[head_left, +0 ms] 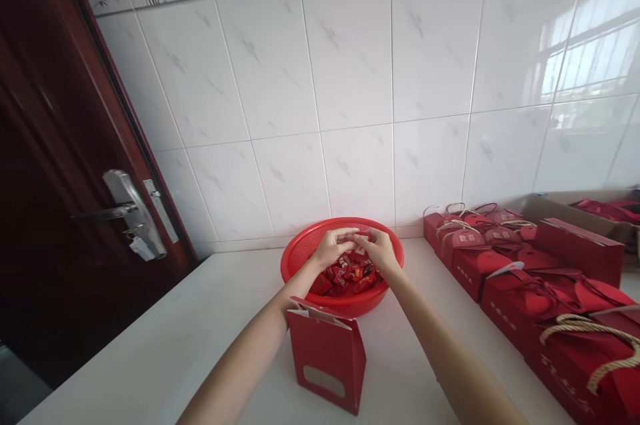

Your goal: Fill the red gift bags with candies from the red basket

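A round red plastic basket (295, 262) stands against the wall, holding many wrapped red candies (347, 273). Over the candies, my left hand (334, 246) and my right hand (377, 248) meet at the fingertips. Both hands have their fingers bent and closed together. Something small and reddish shows between them, too covered to make out. Nearer to me, between my forearms, a red paper gift box (327, 358) stands upright with its top open and a pale oval window low on the front. My left forearm passes right beside its upper left corner.
Along the right side sit rows of closed red gift boxes (505, 305) with rope handles and ribbons. Behind them is a cardboard carton (560, 205) with red items inside. A white table (200, 332) bears everything; a dark wooden door (75, 145) is at left.
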`<state>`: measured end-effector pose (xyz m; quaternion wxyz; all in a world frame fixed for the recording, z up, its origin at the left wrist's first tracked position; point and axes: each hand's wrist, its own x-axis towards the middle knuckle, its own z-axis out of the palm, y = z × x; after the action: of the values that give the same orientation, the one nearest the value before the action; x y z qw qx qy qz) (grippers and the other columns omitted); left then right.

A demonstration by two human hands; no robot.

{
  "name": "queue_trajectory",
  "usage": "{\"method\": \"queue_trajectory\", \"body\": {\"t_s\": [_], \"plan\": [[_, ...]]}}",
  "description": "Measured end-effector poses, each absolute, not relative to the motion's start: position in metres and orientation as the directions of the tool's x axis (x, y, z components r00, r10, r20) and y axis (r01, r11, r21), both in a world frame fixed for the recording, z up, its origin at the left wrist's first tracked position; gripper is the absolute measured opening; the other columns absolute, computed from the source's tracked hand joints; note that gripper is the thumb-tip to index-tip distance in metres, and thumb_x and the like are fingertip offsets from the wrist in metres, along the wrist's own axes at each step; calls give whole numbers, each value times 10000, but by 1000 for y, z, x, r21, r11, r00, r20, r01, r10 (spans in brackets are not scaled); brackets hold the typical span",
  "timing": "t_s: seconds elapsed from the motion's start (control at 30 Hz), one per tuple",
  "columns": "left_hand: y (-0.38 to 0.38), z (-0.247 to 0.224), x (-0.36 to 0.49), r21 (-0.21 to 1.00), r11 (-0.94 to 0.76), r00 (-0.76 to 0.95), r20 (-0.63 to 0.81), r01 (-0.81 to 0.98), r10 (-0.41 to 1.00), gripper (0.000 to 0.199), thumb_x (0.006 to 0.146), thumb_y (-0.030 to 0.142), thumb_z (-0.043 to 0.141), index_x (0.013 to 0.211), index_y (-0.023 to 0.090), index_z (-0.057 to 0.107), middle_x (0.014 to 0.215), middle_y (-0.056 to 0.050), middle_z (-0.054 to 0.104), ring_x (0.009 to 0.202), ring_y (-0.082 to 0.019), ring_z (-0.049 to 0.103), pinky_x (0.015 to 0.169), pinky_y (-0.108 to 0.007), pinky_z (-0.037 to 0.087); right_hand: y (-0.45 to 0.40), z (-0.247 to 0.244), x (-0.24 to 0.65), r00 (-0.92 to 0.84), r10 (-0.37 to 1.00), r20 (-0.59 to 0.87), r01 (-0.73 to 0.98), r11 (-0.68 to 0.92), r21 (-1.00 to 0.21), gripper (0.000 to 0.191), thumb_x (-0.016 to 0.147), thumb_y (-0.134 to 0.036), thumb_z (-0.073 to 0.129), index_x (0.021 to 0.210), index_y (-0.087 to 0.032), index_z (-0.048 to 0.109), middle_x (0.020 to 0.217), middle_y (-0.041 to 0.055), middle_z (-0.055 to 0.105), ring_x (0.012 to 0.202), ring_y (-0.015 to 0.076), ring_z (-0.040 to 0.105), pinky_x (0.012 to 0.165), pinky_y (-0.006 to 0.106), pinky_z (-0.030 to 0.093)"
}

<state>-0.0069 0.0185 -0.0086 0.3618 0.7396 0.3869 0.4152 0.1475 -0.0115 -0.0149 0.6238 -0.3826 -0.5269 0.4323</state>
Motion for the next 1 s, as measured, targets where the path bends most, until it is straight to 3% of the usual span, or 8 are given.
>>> {"method": "queue_trajectory", "body": {"t_s": [0.13, 0.23, 0.4, 0.57, 0.67, 0.8, 1.0], "plan": [[36, -14, -16, 785, -410, 364, 252, 465, 897, 344, 830, 275, 549, 1093, 151, 733, 1042, -112, 759, 965, -244, 693, 884, -377, 539, -11, -13, 153, 164, 954, 252, -228, 285, -931, 295, 638, -429, 766, 663, -193, 591, 571, -32, 586, 536, 131, 525, 492, 248, 408], [47, -16, -27, 667, -389, 435, 107, 636, 894, 231, 734, 196, 620, 901, 194, 780, 957, -70, 771, 882, -242, 693, 806, -337, 533, -10, -11, 154, 165, 966, 198, -322, 243, -915, 305, 622, -438, 769, 722, -183, 637, 647, -1, 651, 593, 155, 590, 556, 274, 478], [61, -22, -33, 431, -416, 504, -111, 801, 857, 350, 594, 115, 679, 890, 270, 784, 908, -1, 764, 831, -222, 682, 726, -269, 505, -10, -9, 154, 158, 978, 134, -427, 191, -884, 264, 588, -381, 776, 707, -188, 641, 628, 0, 664, 589, 160, 608, 575, 280, 502], [64, -31, -26, 325, -459, 527, -166, 827, 834, 366, 584, 114, 685, 914, 245, 768, 920, -40, 741, 853, -245, 661, 741, -282, 485, -6, -10, 155, 153, 987, 54, -495, 124, -860, 223, 577, -321, 770, 715, -191, 653, 629, -8, 667, 598, 157, 620, 576, 272, 516], [63, -33, -27, 333, -438, 508, -164, 835, 845, 239, 629, 149, 680, 841, 236, 747, 836, -36, 719, 798, -233, 643, 729, -292, 475, -5, -9, 155, 148, 989, 24, -515, 98, -851, 204, 571, -295, 780, 688, -184, 655, 639, -4, 670, 601, 149, 614, 566, 261, 510], [61, -29, -32, 443, -399, 496, -127, 803, 859, 102, 713, 280, 682, 787, 214, 706, 775, -23, 689, 694, -204, 614, 677, -302, 470, -5, -10, 156, 145, 989, 5, -524, 81, -848, 203, 587, -290, 785, 662, -186, 628, 626, -4, 664, 583, 149, 604, 553, 267, 505], [56, -12, -34, 698, -421, 557, 37, 580, 829, 418, 808, 564, 629, 917, 163, 678, 890, -69, 695, 891, -249, 654, 746, -328, 515, -2, -12, 155, 149, 989, -21, -519, 60, -853, 175, 670, -305, 749, 671, -201, 608, 648, 6, 673, 592, 163, 619, 561, 287, 523]]}}
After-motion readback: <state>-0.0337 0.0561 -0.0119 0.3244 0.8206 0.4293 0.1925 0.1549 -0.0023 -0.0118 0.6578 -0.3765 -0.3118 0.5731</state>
